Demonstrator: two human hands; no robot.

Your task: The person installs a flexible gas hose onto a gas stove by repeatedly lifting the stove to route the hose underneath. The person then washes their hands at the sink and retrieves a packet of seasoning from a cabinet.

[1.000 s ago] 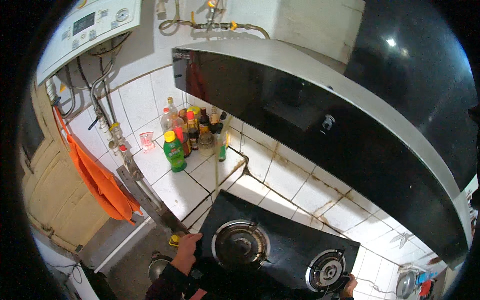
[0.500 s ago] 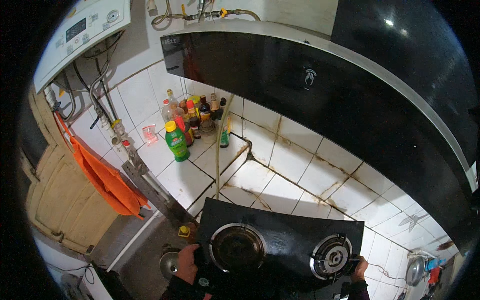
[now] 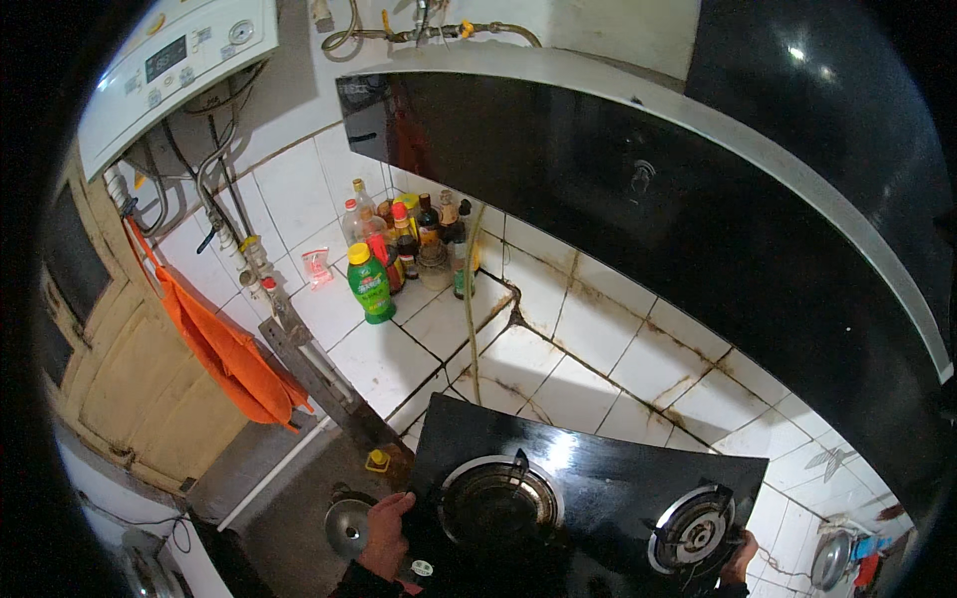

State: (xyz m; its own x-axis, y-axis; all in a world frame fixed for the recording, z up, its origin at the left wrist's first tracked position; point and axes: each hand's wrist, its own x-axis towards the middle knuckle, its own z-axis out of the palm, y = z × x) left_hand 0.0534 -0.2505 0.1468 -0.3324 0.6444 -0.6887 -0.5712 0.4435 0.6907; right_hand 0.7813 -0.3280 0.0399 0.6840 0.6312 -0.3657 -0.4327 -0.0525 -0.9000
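Observation:
I hold a black two-burner gas stove (image 3: 608, 468) by its two short sides, raised off the counter and tilted. My left hand (image 3: 387, 533) is closed on its left edge, with the fingertips over the rim. At the right edge my right hand (image 3: 739, 558) grips the other side, partly hidden by the stove. The left burner (image 3: 501, 503) is a wide metal ring with a dark middle, and the right burner (image 3: 694, 529) shows its burner head and pan supports. A hose (image 3: 470, 319) runs down behind the stove's back edge.
Sauce bottles (image 3: 429, 224) and a green bottle with a yellow cap (image 3: 370, 284) stand in the tiled corner. A black range hood (image 3: 598, 169) juts out above. On the left are pipes (image 3: 239, 244), an orange cloth (image 3: 219, 344) and a round metal lid (image 3: 347, 526) below.
The stove, in both my hands, has shifted a little to the right and looks slightly larger. A bright reflection now shows on its top. The whole view has also moved slightly.

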